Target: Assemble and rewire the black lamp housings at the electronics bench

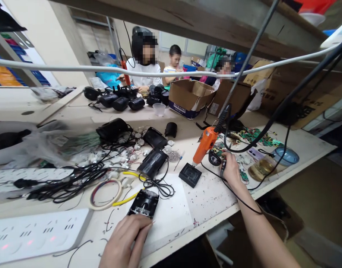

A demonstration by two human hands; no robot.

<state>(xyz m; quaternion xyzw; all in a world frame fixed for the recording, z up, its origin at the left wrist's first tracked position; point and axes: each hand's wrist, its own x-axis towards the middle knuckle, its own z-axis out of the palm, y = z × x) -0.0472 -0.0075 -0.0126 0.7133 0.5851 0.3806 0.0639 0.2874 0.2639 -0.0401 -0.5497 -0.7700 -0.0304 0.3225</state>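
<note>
At the bench's front edge, my left hand (130, 234) is closed on the near end of an opened black plastic housing (145, 203), which rests on a white sheet (172, 208). Its inside, with some pale parts, faces up. Farther right, my right hand (231, 167) grips the dark handle of what looks like a soldering iron (223, 166); its cord runs down along my forearm. The iron's tip lies by a small round black holder (215, 158) and is hard to make out. Between my hands, an orange electric screwdriver (206, 144) hangs with its tip at a black block (190, 175).
Black housings (152, 163) with cables, a tape roll (106, 193) and power strips (39, 230) lie leftward. Green circuit boards (257, 137) and a jar (260, 169) stand right. Cables cross overhead below a shelf (215, 29). Other people sit beyond a cardboard box (187, 95).
</note>
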